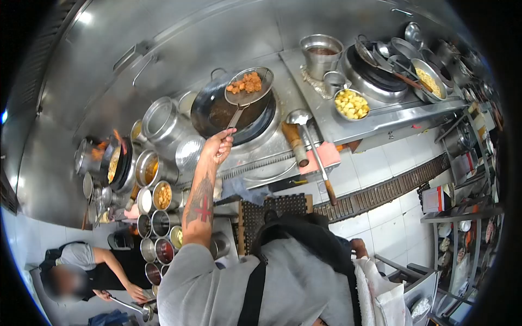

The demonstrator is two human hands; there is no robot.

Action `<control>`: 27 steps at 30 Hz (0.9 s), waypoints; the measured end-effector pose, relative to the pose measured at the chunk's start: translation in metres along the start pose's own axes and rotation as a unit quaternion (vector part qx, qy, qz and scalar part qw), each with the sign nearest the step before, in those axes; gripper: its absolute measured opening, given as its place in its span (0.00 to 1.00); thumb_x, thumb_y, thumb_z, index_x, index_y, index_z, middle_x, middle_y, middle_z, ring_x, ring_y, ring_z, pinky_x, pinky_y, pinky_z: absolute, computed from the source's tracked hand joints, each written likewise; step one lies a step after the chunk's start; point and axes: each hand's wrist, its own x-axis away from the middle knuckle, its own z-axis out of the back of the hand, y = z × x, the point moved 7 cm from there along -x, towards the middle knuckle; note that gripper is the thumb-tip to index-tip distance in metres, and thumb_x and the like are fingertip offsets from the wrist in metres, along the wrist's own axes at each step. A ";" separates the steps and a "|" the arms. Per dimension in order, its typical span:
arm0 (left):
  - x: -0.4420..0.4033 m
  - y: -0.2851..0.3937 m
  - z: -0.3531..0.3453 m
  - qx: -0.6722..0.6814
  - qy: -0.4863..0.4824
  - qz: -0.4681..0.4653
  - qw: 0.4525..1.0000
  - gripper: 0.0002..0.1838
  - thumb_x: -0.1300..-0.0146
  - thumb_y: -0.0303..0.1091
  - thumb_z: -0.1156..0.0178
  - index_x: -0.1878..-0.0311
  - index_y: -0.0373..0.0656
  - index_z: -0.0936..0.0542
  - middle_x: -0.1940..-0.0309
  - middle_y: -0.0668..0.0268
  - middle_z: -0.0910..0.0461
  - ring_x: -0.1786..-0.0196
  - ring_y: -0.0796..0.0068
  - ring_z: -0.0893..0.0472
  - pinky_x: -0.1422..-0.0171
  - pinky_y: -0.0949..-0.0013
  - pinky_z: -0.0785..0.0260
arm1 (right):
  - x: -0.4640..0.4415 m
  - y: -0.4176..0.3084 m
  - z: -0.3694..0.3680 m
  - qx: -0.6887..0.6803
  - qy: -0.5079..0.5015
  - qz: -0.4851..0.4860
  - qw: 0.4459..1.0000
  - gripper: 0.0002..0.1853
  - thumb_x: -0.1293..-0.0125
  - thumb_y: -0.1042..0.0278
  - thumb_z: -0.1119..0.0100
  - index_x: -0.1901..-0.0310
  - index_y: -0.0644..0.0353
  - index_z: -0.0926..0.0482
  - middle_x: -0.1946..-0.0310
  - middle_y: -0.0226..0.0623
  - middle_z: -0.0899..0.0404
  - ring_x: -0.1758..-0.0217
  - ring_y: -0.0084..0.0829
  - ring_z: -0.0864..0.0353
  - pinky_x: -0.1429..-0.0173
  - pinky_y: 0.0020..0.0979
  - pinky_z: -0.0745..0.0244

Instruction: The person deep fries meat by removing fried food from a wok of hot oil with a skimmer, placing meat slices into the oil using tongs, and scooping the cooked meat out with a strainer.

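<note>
My left hand (218, 145) is wrapped round the handle of a wire-mesh skimmer (261, 96). Browned fried chunks (244, 83) lie in its mesh bowl, held above a dark wok (209, 106) on the burner. Liquid shows in the bottom of that wok. My right hand (359, 248) is low at my side, near a white towel (375, 288); its fingers are too small and shaded to make out. A ladle (312, 146) with a wooden handle end lies across the counter's front edge, beside a wooden-handled tool (294, 142).
Right of the wok stand a bowl of yellow cubes (352, 104) and a steel pot (321, 54). Sauce containers (165, 251) crowd the left. A co-worker (81, 271) holds a ladle at lower left. Flames rise near a far-left wok (115, 163). A shelf rack (462, 217) stands right.
</note>
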 end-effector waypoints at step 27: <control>-0.342 0.016 -0.279 0.025 -0.188 0.059 0.980 0.07 0.30 0.29 0.52 0.52 0.39 0.32 0.72 0.61 0.30 0.84 0.82 0.39 0.85 0.79 0.48 | 0.242 -0.215 -0.093 -0.594 0.040 -0.305 0.744 0.11 0.39 0.65 0.45 0.78 0.54 0.22 0.81 0.33 0.24 0.78 0.32 0.23 0.73 0.37 0.26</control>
